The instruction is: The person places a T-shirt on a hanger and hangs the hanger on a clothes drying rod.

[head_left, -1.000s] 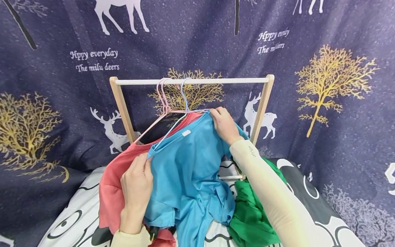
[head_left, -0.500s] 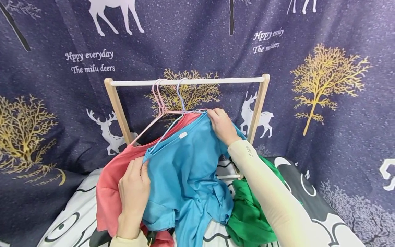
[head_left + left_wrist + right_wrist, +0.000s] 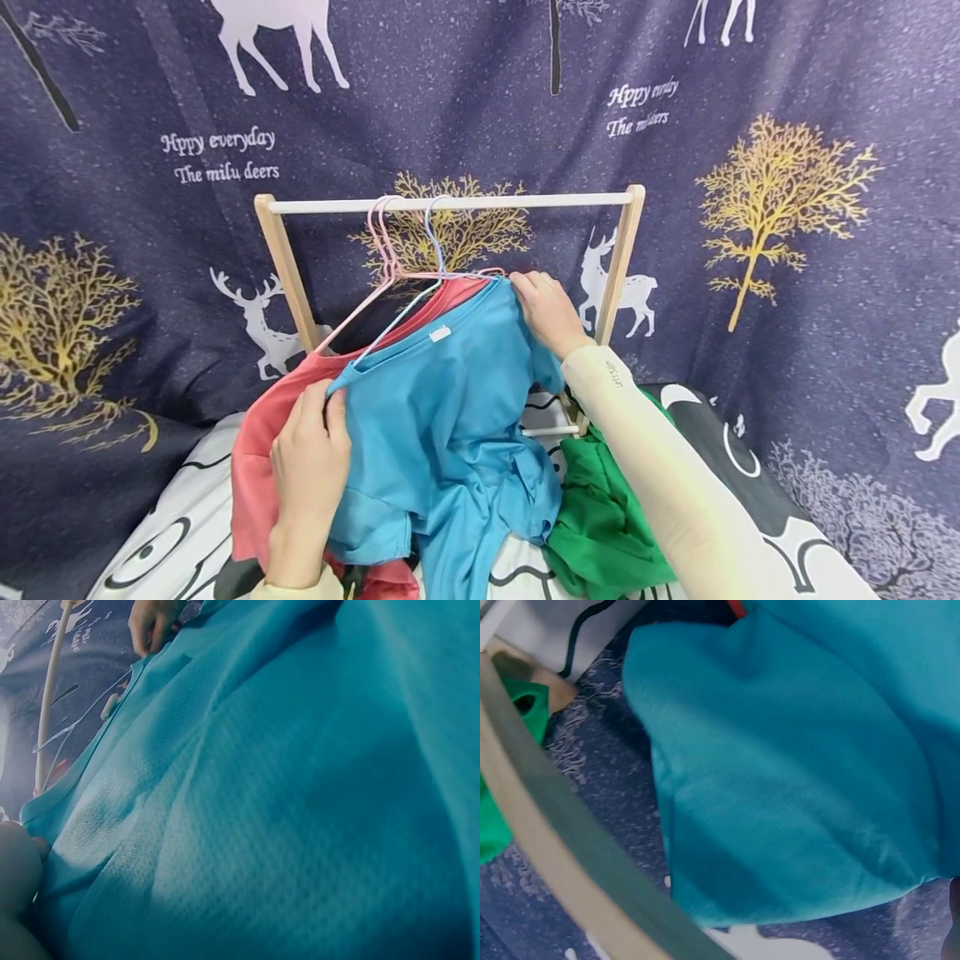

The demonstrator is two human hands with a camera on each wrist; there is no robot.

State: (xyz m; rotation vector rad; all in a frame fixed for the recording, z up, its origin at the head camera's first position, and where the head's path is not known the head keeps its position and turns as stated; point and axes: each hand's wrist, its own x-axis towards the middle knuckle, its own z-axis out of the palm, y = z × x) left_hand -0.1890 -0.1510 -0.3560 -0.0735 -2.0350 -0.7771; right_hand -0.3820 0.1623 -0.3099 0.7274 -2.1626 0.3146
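Observation:
A blue T-shirt [image 3: 450, 392] hangs on a light blue hanger [image 3: 434, 242] in the head view, a white label inside its neckline. My left hand [image 3: 311, 458] pinches the neckline's left end, thumb in front. At the far shoulder, my right hand [image 3: 549, 308] grips the fabric beside the hanger's end. Behind hangs a coral-red top [image 3: 258, 458] on one of two pink hangers [image 3: 384, 242]. The left wrist view is mostly filled by blue fabric [image 3: 247, 802]. A blue sleeve [image 3: 780, 787] hangs loose in the right wrist view.
The hangers hook over the white bar [image 3: 540, 201] of a small rack with wooden posts [image 3: 622, 258]. A green garment [image 3: 607, 517] lies on the patterned bedding [image 3: 172, 517] at right. Behind the rack hangs a dark deer-print curtain [image 3: 480, 108].
My left hand has drawn the neckline's left end a little left and outward along the hanger. My right hand keeps its hold on the shoulder. The head view has shifted slightly.

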